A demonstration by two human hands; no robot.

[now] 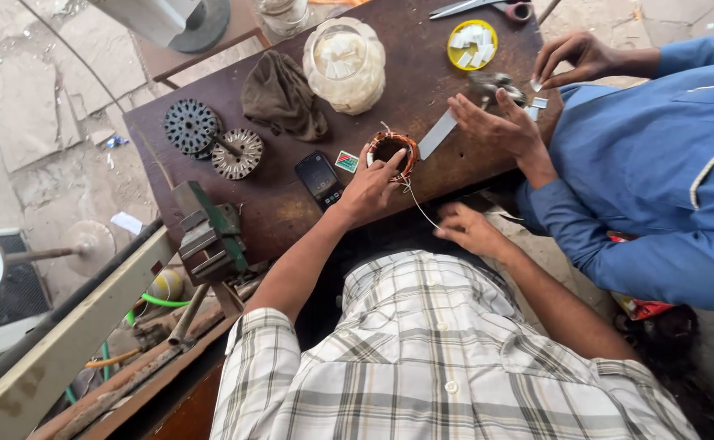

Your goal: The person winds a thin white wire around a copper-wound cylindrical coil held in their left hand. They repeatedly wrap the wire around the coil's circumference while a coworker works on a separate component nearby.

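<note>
At the far left a green bench vise (pixel 210 236) is clamped on the near edge of the dark brown worktable (pixel 275 204); behind it lie two round slotted metal cores (pixel 210 138), one dark and one pale, just beside each other; a crumpled brown rag (pixel 282 96) sits to their right, and a clear plastic jar (pixel 344 65) of white slips stands beyond it; a dark phone (pixel 319 178) lies flat near the table's front, with a small coloured card (pixel 346 161) just beside it.

The left hand (pixel 369 189) reaches over the table edge and grips the motor winding (pixel 391 150), thumb and fingers pinched on its near rim; the winding is a small ring of copper-coloured wire around a dark hollow centre, resting on the table near the front edge, between the phone and a pale grey strip (pixel 438 134); thin loose wire (pixel 419 205) trails from it down toward the right hand (pixel 469 230), which hangs just off the table's edge with fingers curled; whether it pinches that wire I cannot tell.

Farther right a yellow lid (pixel 472 44) holds white slips; another person in a blue sleeve (pixel 650 163) has two hands over the table's right corner, close beside the winding and crowding that side; small white pieces (pixel 538 103) lie under them; scissors (pixel 487 6) rest at the far edge.
</note>
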